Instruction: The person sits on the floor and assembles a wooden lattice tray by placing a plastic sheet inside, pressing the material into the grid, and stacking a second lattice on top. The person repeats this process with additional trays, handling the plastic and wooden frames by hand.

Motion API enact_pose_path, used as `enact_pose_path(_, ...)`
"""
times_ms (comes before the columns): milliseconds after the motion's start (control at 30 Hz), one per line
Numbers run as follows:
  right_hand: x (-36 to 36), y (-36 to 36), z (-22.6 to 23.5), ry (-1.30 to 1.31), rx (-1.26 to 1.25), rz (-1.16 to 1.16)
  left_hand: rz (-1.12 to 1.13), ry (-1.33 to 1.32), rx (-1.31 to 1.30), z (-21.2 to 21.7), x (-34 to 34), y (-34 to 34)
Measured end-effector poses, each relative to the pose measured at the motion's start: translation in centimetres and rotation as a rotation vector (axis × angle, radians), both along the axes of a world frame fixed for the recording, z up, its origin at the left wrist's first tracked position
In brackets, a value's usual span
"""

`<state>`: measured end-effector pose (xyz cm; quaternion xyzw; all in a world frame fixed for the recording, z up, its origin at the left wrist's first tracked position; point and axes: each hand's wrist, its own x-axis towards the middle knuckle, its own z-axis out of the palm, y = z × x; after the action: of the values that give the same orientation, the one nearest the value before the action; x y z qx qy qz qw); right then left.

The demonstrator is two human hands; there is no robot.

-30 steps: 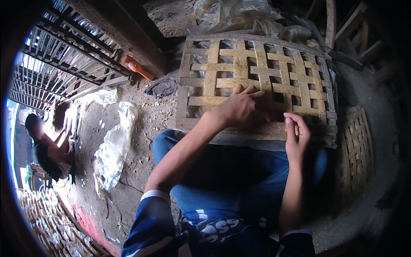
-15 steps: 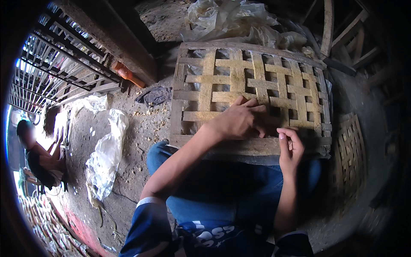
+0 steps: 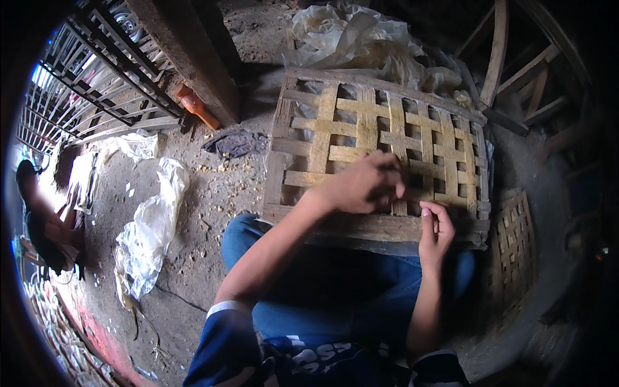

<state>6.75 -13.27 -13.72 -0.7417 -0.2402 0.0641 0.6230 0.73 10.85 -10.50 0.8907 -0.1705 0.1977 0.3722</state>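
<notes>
A woven lattice panel (image 3: 366, 126) of pale flat strips in a wooden frame rests tilted across my knees. Over its near middle part is my left hand (image 3: 366, 183), back upward, the fingers curled down and slightly blurred. Whatever they may grip is hidden beneath them. Beside the panel's near edge, to the right, my right hand (image 3: 436, 233) is closed in a pinch, thumb against forefinger. Anything between those fingertips is too small to make out. A short gap separates the two hands.
Crumpled clear plastic sheeting (image 3: 374, 45) lies beyond the panel, more plastic (image 3: 149, 226) on the floor at left. An orange-handled mallet-like tool (image 3: 196, 106) leans by a wooden post (image 3: 193, 58). Another lattice panel (image 3: 514, 251) stands at right. A person (image 3: 48, 219) sits far left.
My left hand has lifted a little and its fingers have drawn together. The right hand keeps its pinch, slightly lower. The view has shifted slightly, so the panel appears tilted differently.
</notes>
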Motion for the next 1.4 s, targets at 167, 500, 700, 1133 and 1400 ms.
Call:
enact_pose_path(167, 3.4, 2.3, 2.3, -0.124, -0.069, 0.03, 0.351, -0.321, -0.818, 2.8, -1.7, 10.4)
enact_pose_path(500, 15.5, 22.0, 3.6, -0.446, -0.578, -0.049, 1.03, -0.277, -1.444, 0.4, -6.2, 17.4)
enact_pose_path(700, 15.4, 24.4, 1.9, -0.57, -0.595, -0.169, 1.108, -0.006, -0.55, -2.0, -3.3, 15.0)
enact_pose_path(1133, 14.8, 24.5, 0.3, -0.371, -0.37, -0.219, 0.833, 0.225, -0.138, -0.7, -3.2, 12.3)
enact_pose_path(1400, 14.1, 24.9, -0.8, -0.589, -0.319, -0.328, 0.832, 0.197, -0.086, -1.1, -3.0, 12.6)
